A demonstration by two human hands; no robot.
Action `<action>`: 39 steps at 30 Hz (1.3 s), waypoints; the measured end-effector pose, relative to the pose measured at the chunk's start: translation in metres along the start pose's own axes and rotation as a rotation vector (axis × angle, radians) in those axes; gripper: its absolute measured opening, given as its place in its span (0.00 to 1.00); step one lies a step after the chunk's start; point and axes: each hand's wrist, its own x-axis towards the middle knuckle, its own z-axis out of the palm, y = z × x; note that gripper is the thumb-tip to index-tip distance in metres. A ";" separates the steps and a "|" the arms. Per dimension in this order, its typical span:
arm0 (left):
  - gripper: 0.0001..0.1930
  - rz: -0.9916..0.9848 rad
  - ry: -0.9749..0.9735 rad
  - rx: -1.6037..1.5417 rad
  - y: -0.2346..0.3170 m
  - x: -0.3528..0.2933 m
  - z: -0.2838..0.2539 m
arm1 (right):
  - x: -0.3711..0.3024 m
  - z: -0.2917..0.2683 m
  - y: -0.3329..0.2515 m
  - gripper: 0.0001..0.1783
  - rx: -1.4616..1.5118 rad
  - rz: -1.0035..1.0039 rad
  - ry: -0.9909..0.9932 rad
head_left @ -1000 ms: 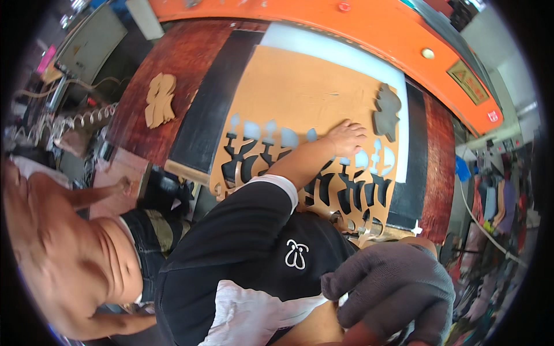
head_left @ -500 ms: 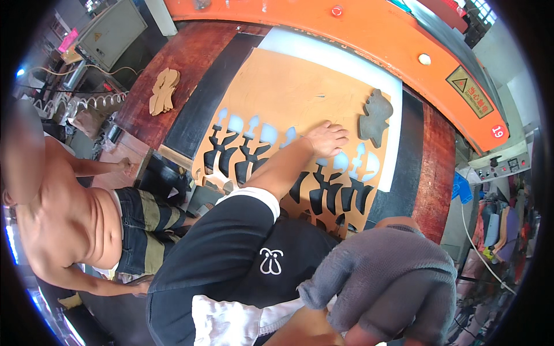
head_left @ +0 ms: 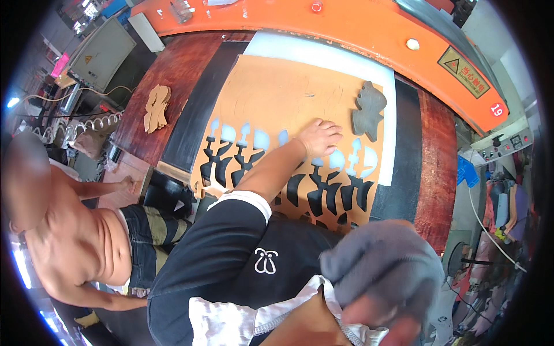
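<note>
My left hand (head_left: 320, 138) lies palm down on a tan sheet (head_left: 283, 81), its fingers stretched out and slightly apart. It rests just above a row of cut-out holes (head_left: 259, 138), through which white and black show. A dark grey, figure-shaped block (head_left: 368, 109), looking like a cutting die, sits on the sheet to the right of that hand, apart from it. Close to the camera at lower right is my right hand in a grey knit glove (head_left: 384, 265) with bare fingertips. Motion smears its fingers, so I cannot see whether it holds anything.
An orange machine beam (head_left: 323, 26) spans the far side. On the red-brown table (head_left: 144, 135) at left lies a stack of tan cut shapes (head_left: 156, 109). Another person (head_left: 95, 230) stands at the left, one hand by a board. A control panel (head_left: 508, 147) is at far right.
My gloved right hand has shifted and turned, and is now blurred. My left hand stays flat on the sheet. The whole view has shifted slightly.
</note>
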 end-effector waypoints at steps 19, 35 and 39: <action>0.16 -0.067 -0.028 -0.293 -0.008 -0.004 0.004 | -0.163 -0.244 0.216 0.39 -1.911 0.488 0.117; 0.18 -0.063 -0.054 -0.360 -0.011 -0.001 0.001 | -0.150 -0.232 0.210 0.25 -1.675 0.735 0.452; 0.19 -0.043 -0.044 -0.301 -0.006 -0.010 -0.022 | -0.156 -0.237 0.211 0.20 -1.623 0.591 0.454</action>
